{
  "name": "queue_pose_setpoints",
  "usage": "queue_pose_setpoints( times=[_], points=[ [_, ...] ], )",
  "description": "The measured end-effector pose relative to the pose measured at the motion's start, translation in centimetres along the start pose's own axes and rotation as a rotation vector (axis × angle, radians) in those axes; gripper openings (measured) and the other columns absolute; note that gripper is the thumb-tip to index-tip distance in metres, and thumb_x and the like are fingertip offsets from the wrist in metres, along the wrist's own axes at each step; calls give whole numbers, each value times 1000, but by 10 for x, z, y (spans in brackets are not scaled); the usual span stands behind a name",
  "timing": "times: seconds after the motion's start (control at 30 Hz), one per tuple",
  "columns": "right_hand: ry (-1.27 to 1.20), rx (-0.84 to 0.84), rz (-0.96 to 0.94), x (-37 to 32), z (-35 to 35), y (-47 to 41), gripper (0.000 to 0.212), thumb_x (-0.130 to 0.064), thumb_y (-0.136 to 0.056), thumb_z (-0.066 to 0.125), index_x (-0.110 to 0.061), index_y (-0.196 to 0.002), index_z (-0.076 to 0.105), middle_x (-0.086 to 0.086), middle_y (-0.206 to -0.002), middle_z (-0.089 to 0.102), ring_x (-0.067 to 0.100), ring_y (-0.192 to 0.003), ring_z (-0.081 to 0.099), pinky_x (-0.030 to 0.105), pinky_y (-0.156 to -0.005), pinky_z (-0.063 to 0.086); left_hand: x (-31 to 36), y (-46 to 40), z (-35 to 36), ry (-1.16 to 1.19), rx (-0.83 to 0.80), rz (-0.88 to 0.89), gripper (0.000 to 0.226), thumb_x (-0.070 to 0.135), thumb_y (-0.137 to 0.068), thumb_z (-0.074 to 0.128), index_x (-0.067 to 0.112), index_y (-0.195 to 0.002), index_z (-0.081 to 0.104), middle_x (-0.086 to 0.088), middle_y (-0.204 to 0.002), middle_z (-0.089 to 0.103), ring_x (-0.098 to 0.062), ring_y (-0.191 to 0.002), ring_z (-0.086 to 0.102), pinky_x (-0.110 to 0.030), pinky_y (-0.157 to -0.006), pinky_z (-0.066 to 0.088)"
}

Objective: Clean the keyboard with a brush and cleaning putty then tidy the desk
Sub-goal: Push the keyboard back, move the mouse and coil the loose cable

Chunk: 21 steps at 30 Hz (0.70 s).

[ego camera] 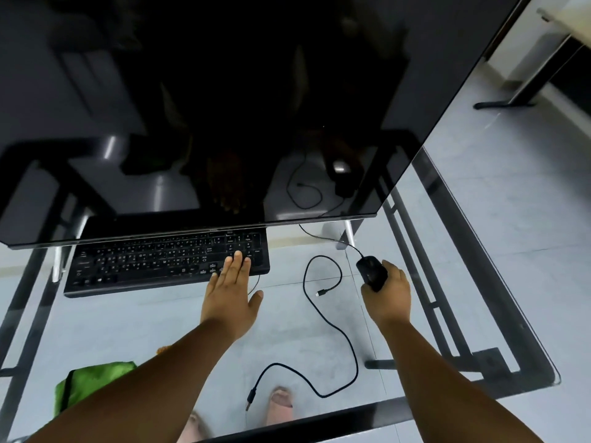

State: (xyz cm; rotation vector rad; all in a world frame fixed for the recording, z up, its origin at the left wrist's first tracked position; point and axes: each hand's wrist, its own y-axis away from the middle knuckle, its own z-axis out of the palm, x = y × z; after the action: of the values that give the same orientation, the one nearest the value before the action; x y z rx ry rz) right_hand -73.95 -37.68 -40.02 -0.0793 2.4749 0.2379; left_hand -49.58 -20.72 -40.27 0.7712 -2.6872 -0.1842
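Note:
A black keyboard (144,263) lies on the glass desk (479,282) under the lower edge of a large dark monitor (224,107). My left hand (228,294) rests flat with straight fingers on the keyboard's right end, over the number pad. My right hand (388,290) grips a black wired mouse (371,270) to the right of the keyboard. No brush or cleaning putty is visible.
A loose black USB cable (329,318) loops across the glass between my arms. A green cloth (86,382) lies at the near left, partly under my left forearm. The desk's black frame (447,318) and the floor show through the glass.

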Motion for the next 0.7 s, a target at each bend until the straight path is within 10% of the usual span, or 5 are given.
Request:
queue_pose_setpoints(
  times=[0.7],
  points=[
    [-180,-13,10,-76,48,-45,46,-33,-70,83,-19,-108,60,-1,-104,60,16,-87,55,25,-73,43,-20,-20,0,-1,27,-59,74,51,-97,33,19,-155,0,5,-161,-14,-14,-148,-10,-36,-121,2]
  ],
)
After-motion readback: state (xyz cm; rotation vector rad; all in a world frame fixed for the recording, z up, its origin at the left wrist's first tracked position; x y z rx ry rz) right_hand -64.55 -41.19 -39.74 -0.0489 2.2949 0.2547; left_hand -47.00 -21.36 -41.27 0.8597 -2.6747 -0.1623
